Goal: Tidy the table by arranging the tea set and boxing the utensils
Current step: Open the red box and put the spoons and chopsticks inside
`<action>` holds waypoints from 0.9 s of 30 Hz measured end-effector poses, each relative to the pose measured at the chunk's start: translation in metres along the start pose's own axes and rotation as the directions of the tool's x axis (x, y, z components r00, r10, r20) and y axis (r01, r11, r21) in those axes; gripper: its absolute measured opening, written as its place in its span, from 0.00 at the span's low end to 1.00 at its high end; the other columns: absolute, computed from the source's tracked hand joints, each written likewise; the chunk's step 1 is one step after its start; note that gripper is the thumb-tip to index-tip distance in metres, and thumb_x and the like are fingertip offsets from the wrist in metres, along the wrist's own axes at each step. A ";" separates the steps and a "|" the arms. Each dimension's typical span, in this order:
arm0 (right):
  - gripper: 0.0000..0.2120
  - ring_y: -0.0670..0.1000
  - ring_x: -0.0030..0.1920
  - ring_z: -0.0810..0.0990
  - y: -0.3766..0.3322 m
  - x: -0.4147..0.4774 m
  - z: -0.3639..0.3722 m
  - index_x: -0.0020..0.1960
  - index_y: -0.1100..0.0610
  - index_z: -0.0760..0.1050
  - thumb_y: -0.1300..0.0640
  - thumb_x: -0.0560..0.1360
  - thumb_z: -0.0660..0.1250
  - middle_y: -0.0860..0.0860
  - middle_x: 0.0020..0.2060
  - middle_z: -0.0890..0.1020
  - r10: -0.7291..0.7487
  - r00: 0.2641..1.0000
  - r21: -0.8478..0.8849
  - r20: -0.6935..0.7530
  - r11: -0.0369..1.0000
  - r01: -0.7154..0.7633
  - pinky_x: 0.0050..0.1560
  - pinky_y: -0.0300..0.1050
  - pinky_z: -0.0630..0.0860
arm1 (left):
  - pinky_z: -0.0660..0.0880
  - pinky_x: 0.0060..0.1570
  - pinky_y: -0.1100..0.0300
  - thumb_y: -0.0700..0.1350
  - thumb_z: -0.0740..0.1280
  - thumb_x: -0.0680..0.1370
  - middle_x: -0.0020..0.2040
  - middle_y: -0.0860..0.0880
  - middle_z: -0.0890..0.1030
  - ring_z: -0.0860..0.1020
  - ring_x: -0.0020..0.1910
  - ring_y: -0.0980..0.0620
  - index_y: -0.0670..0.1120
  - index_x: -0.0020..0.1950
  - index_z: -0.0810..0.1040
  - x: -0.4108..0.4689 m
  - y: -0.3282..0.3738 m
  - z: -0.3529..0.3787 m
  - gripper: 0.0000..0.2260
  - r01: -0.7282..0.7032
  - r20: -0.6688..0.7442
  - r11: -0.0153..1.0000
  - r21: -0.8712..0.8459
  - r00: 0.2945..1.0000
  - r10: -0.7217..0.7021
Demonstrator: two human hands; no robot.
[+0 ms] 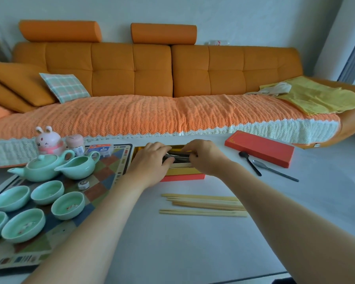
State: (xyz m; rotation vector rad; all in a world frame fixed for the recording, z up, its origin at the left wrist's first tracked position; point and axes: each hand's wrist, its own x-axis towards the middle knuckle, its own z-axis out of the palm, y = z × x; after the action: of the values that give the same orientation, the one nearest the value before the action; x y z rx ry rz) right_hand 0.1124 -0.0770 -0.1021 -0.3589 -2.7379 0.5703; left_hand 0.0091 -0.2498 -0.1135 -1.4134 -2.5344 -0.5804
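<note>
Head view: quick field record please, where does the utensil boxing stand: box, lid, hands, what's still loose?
box: red box with yellow lining, open
lid: flat red lid, off, right of the box
hands: left hand and right hand both grip dark spoons over the box
in box: pale chopsticks beneath the spoons
loose: black spoon and grey spoon beside the lid; wooden chopsticks in front of the box
tea set: pale green teapot, pitcher and cups on patterned mat, left

We see pale green teacups (47, 191) and teapot (41, 168) on a checked multicolour mat (103, 175) at lower left, black spoons (180, 159) centre, a red box lid (258, 148) at right, an orange sofa (152, 68) above.
</note>
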 end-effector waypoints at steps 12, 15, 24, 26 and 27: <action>0.17 0.56 0.60 0.72 0.090 -0.068 -0.043 0.64 0.51 0.75 0.55 0.76 0.60 0.52 0.61 0.78 0.261 0.951 -0.504 -0.166 0.806 -0.309 0.60 0.50 0.67 | 0.64 0.62 0.51 0.49 0.57 0.82 0.66 0.51 0.73 0.70 0.65 0.48 0.50 0.70 0.72 0.029 0.112 0.043 0.16 -0.122 -0.027 0.992 0.016 0.992 0.122; 0.15 0.55 0.57 0.73 0.109 -0.082 -0.050 0.61 0.51 0.76 0.54 0.77 0.59 0.51 0.56 0.80 0.290 0.945 -0.527 -0.151 0.785 -0.326 0.58 0.50 0.66 | 0.63 0.65 0.52 0.48 0.56 0.83 0.69 0.50 0.72 0.69 0.66 0.48 0.50 0.71 0.70 0.042 0.139 0.056 0.17 -0.154 0.018 0.988 0.021 0.988 0.154; 0.18 0.52 0.62 0.75 0.128 -0.093 -0.055 0.61 0.45 0.80 0.61 0.78 0.61 0.44 0.61 0.80 0.207 0.977 -0.216 0.047 0.957 -0.192 0.62 0.48 0.71 | 0.61 0.70 0.51 0.43 0.57 0.82 0.75 0.49 0.65 0.62 0.73 0.47 0.48 0.77 0.62 0.060 0.165 0.083 0.22 -0.213 0.237 0.976 0.051 0.952 0.195; 0.19 0.50 0.60 0.76 0.126 -0.095 -0.057 0.59 0.45 0.81 0.64 0.77 0.62 0.44 0.59 0.81 0.188 0.979 -0.104 0.078 0.978 -0.180 0.60 0.43 0.73 | 0.60 0.71 0.51 0.41 0.57 0.82 0.77 0.49 0.62 0.60 0.75 0.47 0.48 0.77 0.61 0.060 0.164 0.084 0.23 -0.212 0.258 0.975 0.072 0.948 0.187; 0.21 0.49 0.59 0.77 0.124 -0.097 -0.058 0.59 0.45 0.81 0.66 0.76 0.62 0.45 0.58 0.81 0.183 0.979 -0.049 0.088 0.983 -0.179 0.59 0.39 0.72 | 0.60 0.70 0.51 0.40 0.57 0.81 0.76 0.48 0.63 0.60 0.75 0.47 0.48 0.77 0.63 0.060 0.162 0.084 0.23 -0.208 0.269 0.975 0.073 0.946 0.181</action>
State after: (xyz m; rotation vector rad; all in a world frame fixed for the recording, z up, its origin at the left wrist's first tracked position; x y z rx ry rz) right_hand 0.2435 0.0239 -0.1295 -0.6114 -2.8270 0.5917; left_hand 0.1168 -0.0918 -0.1291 -1.7795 -2.5272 -0.2418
